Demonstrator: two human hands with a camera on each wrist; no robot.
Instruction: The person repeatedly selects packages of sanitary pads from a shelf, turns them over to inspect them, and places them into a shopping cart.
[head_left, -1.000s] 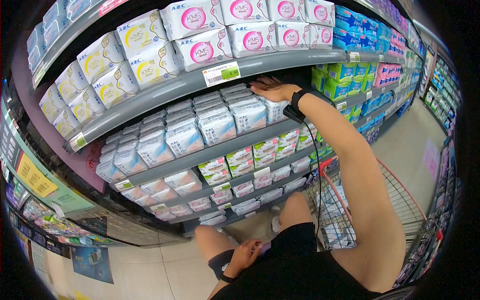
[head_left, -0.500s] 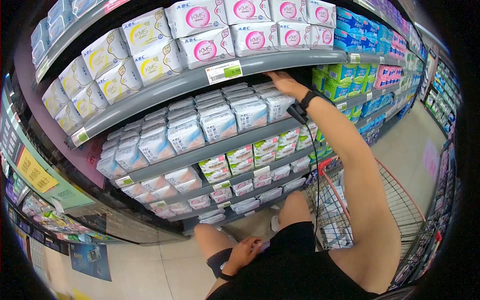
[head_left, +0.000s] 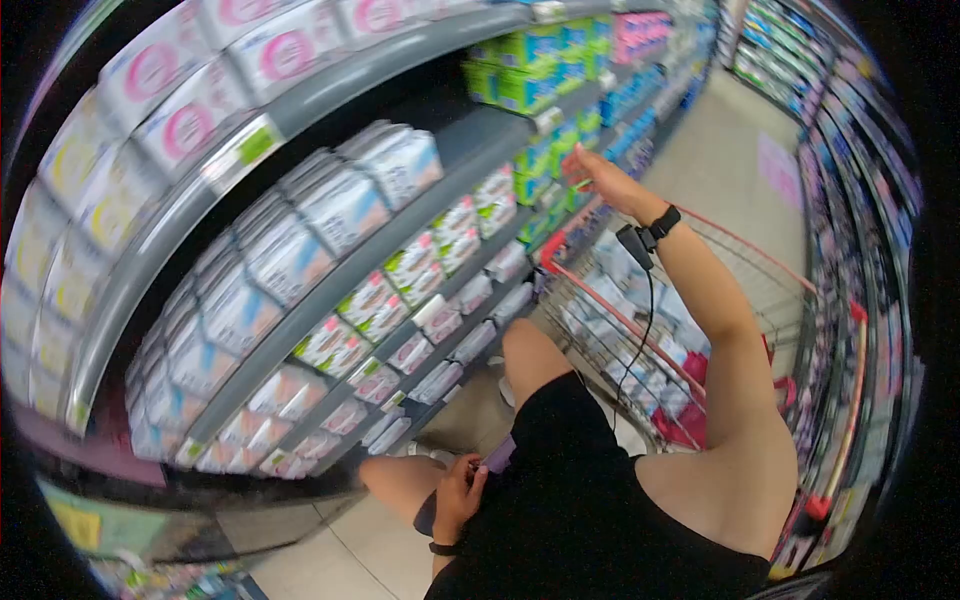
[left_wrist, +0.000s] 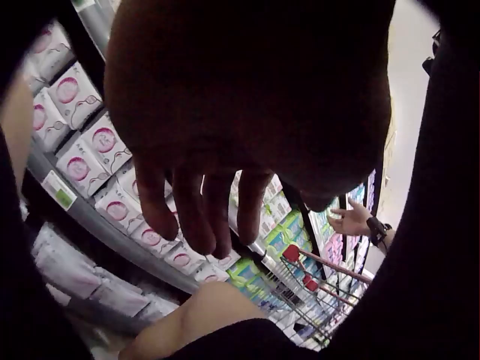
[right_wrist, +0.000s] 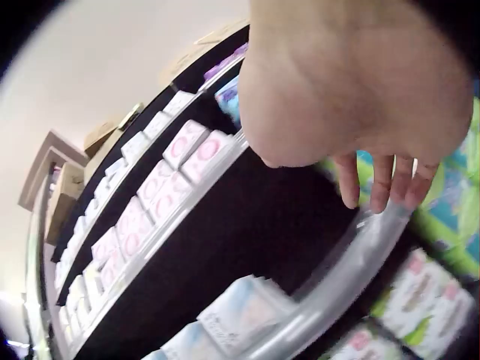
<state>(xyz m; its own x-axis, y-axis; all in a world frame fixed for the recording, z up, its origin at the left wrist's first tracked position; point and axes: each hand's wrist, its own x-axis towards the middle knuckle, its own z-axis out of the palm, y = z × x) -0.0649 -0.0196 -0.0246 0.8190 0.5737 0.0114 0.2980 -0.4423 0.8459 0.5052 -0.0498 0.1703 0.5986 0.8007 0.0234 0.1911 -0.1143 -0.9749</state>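
My right hand (head_left: 606, 183) is off the shelf, in the air between the shelving and the cart, its fingers loose and nothing in them. The right wrist view shows its palm (right_wrist: 352, 97) and spread fingertips in front of the shelf edge. White-and-blue ABC pad packs (head_left: 345, 208) stand in rows on the shelf to its left. My left hand (head_left: 456, 500) lies low by my lap, beside a small purple item (head_left: 499, 454). In the left wrist view the left hand (left_wrist: 240, 105) is dark, its fingers hanging loosely with nothing seen between them.
A wire shopping cart (head_left: 640, 330) with white packs and a pink bag stands at my right. Green packs (head_left: 530, 70) fill the shelf farther along. The upper shelf holds pink-circled packs (head_left: 185, 130); lower shelves hold green-and-white packs (head_left: 380, 300). The aisle floor (head_left: 720, 140) runs beyond.
My right hand has drawn back from the tops of the ABC packs, out and right toward the cart. The view has turned right. My left hand stays by my lap.
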